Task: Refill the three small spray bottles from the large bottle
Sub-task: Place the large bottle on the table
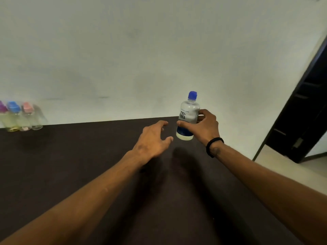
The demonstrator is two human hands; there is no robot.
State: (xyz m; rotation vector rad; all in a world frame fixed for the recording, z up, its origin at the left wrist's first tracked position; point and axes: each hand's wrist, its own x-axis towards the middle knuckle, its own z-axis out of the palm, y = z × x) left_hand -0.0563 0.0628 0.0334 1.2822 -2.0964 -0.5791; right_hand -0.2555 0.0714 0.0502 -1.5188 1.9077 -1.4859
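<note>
My right hand [205,127] grips the large clear bottle [188,114] with a blue cap and a blue-and-white label, held upright just above the dark table [88,165] near its far edge. My left hand [153,140] hovers beside the bottle with fingers spread and relaxed, holding nothing. At the far left, three small spray bottles stand in a blurred row: one with a purple cap [2,112], one with a blue cap [13,114] and one with a pink cap [27,114]. A clear cap or bottle [38,119] stands to their right.
A pale wall [141,50] rises behind the table's far edge. A dark door frame [304,106] and light floor lie to the right, beyond the table's right edge. A black band circles my right wrist [214,146].
</note>
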